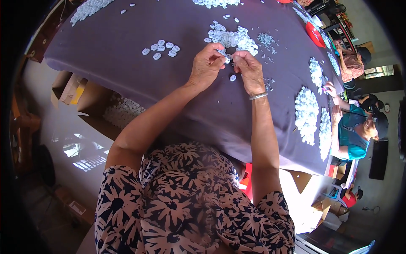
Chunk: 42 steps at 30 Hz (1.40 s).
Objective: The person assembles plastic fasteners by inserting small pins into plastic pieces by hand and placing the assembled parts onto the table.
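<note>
My left hand (205,67) pinches a small white oval plastic piece (228,60) with dark marks, held just above the table. Close beside it, the fingers of my right hand (250,73), with a silver bracelet at the wrist, are pressed together; whatever they grip is too small and hidden to name. Just beyond both hands spreads a pile of similar white pieces (237,39). A single loose piece (232,78) rests between my wrists. To the left lies a small group of pieces (160,48), and right of the pile are tiny silvery pin-like parts (265,40).
A dark cloth covers the table (127,46). Further heaps of white pieces (306,112) lie along its right side, near a co-worker (355,129) and a red bowl (315,34). Below the left edge stands an open cardboard box (94,101) containing white pieces.
</note>
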Tool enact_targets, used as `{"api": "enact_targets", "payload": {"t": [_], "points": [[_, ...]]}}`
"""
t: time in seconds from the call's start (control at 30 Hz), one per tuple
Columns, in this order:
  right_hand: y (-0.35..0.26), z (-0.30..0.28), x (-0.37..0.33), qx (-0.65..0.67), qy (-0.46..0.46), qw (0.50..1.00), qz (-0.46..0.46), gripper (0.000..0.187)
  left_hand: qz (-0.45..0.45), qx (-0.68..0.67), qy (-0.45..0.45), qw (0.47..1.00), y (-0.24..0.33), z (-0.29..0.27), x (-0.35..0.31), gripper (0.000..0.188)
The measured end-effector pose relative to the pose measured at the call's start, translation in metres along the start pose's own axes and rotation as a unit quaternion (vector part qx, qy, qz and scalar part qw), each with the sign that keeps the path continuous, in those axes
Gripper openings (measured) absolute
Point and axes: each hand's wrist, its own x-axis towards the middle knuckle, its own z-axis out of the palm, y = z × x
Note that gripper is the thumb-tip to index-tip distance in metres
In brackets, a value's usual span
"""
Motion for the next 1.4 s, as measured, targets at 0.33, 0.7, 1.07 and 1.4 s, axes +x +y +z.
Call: {"api": "enact_targets", "payload": {"t": [0.33,0.7,1.07,1.4], "points": [[-0.001,-0.002,-0.005,0.076,0.015,0.996,0.033,0.012,0.004,0.003,-0.029,1.000,-0.006,-0.001,-0.002,0.029],[-0.001,-0.007,-0.004,-0.001,-0.029,0.998,0.048,0.014,0.013,0.022,-0.055,0.998,-0.011,0.002,-0.002,0.027],[-0.002,-0.009,-0.006,-0.022,-0.034,0.999,0.034,0.014,0.027,0.037,-0.062,0.997,-0.011,0.004,-0.003,0.027],[0.002,-0.007,-0.007,-0.002,-0.010,0.999,0.039,0.015,0.038,0.024,-0.061,0.997,-0.011,0.004,-0.002,0.027]]}}
